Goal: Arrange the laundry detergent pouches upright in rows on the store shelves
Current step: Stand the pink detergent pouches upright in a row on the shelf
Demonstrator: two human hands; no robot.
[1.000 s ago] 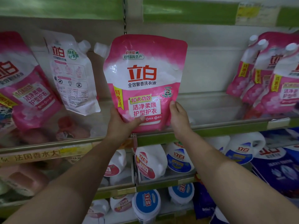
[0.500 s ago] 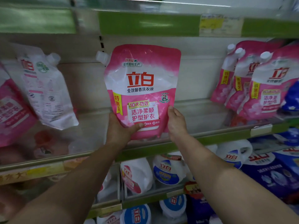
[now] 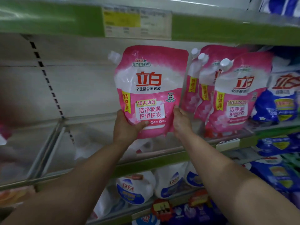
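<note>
Left hand [image 3: 125,127] and right hand [image 3: 181,120] hold a pink pouch [image 3: 151,90] upright, just beside three pink pouches [image 3: 227,95] near the shelf's [image 3: 162,158] right end.

On the held pink pouch [image 3: 151,91] are printed "立白", "全效馨香洗衣液", "10大功效" and "洁净柔顺 护型护衣"; "立白" is repeated on the neighbouring pouch [image 3: 240,95].

The left hand [image 3: 125,127] and right hand [image 3: 181,121] cover the lower corners of the held pouch [image 3: 151,88]. In the row of pouches [image 3: 227,95] each one hides most of the one behind. The price label [image 3: 138,21] is too blurred to read. The blue pouch [image 3: 282,95] is cut by the right edge.
</note>
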